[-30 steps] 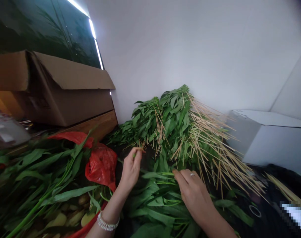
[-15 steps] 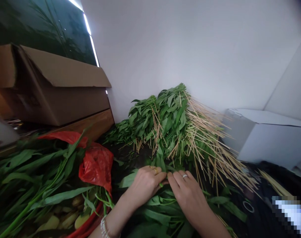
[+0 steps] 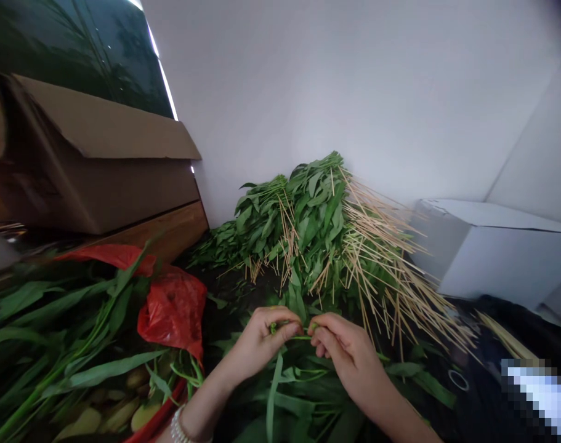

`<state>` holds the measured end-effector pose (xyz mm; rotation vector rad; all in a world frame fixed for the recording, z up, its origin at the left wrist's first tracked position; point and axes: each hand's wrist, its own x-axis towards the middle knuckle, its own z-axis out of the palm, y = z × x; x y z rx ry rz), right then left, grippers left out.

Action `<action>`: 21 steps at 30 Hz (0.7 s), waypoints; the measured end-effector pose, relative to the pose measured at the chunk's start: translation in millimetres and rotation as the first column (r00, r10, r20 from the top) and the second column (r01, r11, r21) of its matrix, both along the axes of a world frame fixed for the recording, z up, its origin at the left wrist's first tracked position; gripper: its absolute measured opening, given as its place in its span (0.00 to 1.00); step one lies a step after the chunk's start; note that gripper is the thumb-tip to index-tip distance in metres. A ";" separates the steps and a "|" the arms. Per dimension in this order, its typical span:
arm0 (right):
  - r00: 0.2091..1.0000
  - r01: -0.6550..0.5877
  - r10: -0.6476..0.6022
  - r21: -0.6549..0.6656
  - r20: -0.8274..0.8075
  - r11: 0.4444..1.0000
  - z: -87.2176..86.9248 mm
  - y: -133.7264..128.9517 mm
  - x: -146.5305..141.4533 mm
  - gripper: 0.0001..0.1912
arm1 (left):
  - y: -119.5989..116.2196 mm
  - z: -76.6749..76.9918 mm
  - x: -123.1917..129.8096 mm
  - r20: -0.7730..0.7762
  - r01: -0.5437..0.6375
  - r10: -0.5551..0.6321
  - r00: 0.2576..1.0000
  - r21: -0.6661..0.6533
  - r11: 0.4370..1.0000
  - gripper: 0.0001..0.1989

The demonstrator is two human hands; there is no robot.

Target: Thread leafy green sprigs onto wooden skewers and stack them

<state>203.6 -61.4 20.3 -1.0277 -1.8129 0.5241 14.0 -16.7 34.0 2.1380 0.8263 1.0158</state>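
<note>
My left hand [image 3: 262, 341] is closed on a few green stems of what looks like water spinach [image 3: 274, 327], with cut ends poking out between thumb and fingers. A narrow leaf [image 3: 274, 397] hangs below this hand. Close by on the right, my right hand [image 3: 349, 347] pinches a green stem between thumb and fingertips; a thin stem seems to span the small gap between both hands. Loose leafy greens [image 3: 298, 403] lie under my wrists. Behind, bundled greens [image 3: 317, 191] threaded with thin wooden skewers [image 3: 386, 240] are heaped against the wall.
At left, a red plastic bag [image 3: 176, 307] holds long leafy stalks [image 3: 77, 332] and pale yellowish pieces [image 3: 118, 415]. An open cardboard box [image 3: 123, 184] stands behind it. To the right are a white box [image 3: 502, 252], more skewers [image 3: 506, 335] and a ring-shaped item [image 3: 458, 380].
My hands have turned and drawn slightly apart, and stems now show in the left fingers. A narrow leaf now hangs below the left hand. The view has shifted slightly.
</note>
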 end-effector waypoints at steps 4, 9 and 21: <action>0.945 0.258 -0.294 0.223 0.145 0.940 -3.3 6.1 18.5 0.12 | 12.7 -1.2 -10.1 0.147 -0.243 0.232 0.962 0.060 0.968 0.14; 0.543 0.466 -0.645 0.447 0.538 0.764 -23.5 14.4 29.2 0.27 | 26.5 -1.7 -22.2 0.336 -0.348 0.334 0.881 -0.020 0.937 0.17; 0.786 0.135 -0.203 0.159 0.584 0.978 -25.1 11.4 40.2 0.09 | 27.1 -0.6 -36.6 0.419 -0.544 0.533 0.735 -0.104 0.833 0.14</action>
